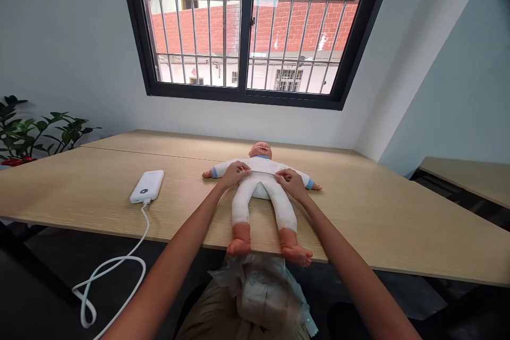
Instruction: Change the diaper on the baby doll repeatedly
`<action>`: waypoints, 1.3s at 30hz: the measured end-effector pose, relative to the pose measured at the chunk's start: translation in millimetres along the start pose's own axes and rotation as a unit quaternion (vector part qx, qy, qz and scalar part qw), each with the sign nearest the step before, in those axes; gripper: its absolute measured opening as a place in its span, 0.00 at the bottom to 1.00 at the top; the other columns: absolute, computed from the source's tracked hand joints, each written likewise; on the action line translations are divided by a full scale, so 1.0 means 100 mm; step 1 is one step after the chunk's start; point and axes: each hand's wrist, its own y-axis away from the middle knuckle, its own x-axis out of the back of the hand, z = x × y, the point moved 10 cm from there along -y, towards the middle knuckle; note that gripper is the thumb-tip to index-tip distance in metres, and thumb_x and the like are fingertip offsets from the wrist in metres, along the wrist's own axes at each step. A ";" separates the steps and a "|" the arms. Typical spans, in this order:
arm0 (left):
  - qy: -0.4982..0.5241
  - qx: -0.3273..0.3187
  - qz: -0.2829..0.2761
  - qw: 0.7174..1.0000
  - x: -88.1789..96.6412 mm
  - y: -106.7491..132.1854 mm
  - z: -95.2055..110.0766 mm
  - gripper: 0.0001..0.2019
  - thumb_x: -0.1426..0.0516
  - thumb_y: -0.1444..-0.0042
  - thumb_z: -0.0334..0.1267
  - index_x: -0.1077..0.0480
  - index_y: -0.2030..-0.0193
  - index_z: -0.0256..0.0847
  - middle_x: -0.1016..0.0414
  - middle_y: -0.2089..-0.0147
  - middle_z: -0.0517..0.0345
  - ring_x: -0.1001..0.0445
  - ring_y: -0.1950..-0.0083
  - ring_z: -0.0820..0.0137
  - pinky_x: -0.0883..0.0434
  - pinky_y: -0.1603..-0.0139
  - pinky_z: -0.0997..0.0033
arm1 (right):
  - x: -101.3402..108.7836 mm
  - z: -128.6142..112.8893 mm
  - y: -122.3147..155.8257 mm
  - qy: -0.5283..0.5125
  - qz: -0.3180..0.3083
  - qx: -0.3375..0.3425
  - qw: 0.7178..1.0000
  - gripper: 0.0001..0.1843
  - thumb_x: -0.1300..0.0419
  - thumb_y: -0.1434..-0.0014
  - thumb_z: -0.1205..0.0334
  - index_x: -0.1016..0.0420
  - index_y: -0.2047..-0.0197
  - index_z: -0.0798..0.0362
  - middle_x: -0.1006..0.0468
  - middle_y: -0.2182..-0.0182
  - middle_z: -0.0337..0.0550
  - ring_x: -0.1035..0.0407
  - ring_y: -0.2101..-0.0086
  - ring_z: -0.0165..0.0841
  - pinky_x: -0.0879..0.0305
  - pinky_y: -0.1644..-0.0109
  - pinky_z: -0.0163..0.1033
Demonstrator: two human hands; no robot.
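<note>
A baby doll (261, 175) lies on its back on the wooden table (358, 212), dressed in a white suit with blue cuffs and its bare feet at the near edge. My left hand (236, 174) rests on the suit at the doll's chest, fingers spread. My right hand (289, 183) lies on the doll's other side, near the waist, with the fingers on the white cloth. Neither hand visibly grips the suit. Below the table edge, a crumpled white disposable diaper (263, 297) sits on my khaki lap (207, 319).
A white power bank (146, 187) lies left of the doll, its white cable (115, 265) hanging over the table edge. A potted green plant (40, 133) stands far left. A barred window (247, 26) fills the wall behind. Another table edge (466, 180) is at right.
</note>
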 end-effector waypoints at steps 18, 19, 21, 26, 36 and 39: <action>0.126 0.101 -0.002 0.987 0.06 0.03 -0.18 0.14 0.37 0.57 0.48 0.30 0.71 0.39 0.33 0.72 0.61 0.37 0.69 0.72 0.41 0.69 0.74 | 0.17 0.07 -0.04 -0.007 0.039 -0.038 0.998 0.13 0.42 0.49 0.49 0.27 0.70 0.50 0.23 0.64 0.47 0.32 0.57 0.42 0.37 0.50 0.47; 0.125 0.097 -0.008 0.987 0.05 0.03 -0.17 0.15 0.36 0.57 0.49 0.30 0.70 0.39 0.33 0.72 0.61 0.38 0.69 0.73 0.41 0.68 0.73 | 0.16 0.04 -0.03 -0.014 0.030 -0.035 0.999 0.13 0.42 0.49 0.49 0.27 0.70 0.51 0.22 0.64 0.46 0.32 0.57 0.42 0.36 0.50 0.47; 0.128 0.089 -0.022 0.988 0.02 0.03 -0.16 0.17 0.35 0.57 0.51 0.30 0.70 0.39 0.33 0.71 0.62 0.37 0.69 0.73 0.40 0.68 0.73 | 0.12 0.03 -0.02 -0.040 0.000 -0.038 0.998 0.14 0.41 0.49 0.48 0.26 0.69 0.51 0.22 0.64 0.45 0.31 0.59 0.40 0.36 0.50 0.46; 0.129 0.133 -0.031 0.982 0.03 0.07 -0.25 0.22 0.33 0.58 0.55 0.32 0.70 0.39 0.34 0.70 0.61 0.34 0.67 0.72 0.36 0.65 0.71 | 0.05 0.27 0.03 -0.107 -0.039 -0.122 0.986 0.16 0.38 0.53 0.54 0.27 0.61 0.51 0.24 0.58 0.45 0.30 0.59 0.37 0.33 0.53 0.43; 0.178 0.190 -0.061 0.963 -0.09 0.17 -0.44 0.37 0.26 0.65 0.44 0.35 0.48 0.40 0.35 0.43 0.46 0.30 0.45 0.59 0.28 0.51 0.66 | -0.17 0.33 0.14 -0.107 -0.100 -0.155 0.977 0.24 0.35 0.58 0.51 0.33 0.59 0.52 0.33 0.71 0.38 0.37 0.70 0.33 0.36 0.65 0.39; 0.219 0.178 -0.055 0.958 -0.16 0.17 -0.48 0.37 0.27 0.62 0.43 0.37 0.46 0.40 0.35 0.42 0.45 0.29 0.46 0.59 0.28 0.51 0.66 | -0.15 0.28 0.13 -0.070 -0.074 -0.116 0.988 0.17 0.38 0.57 0.51 0.34 0.65 0.51 0.36 0.75 0.36 0.41 0.71 0.32 0.40 0.67 0.38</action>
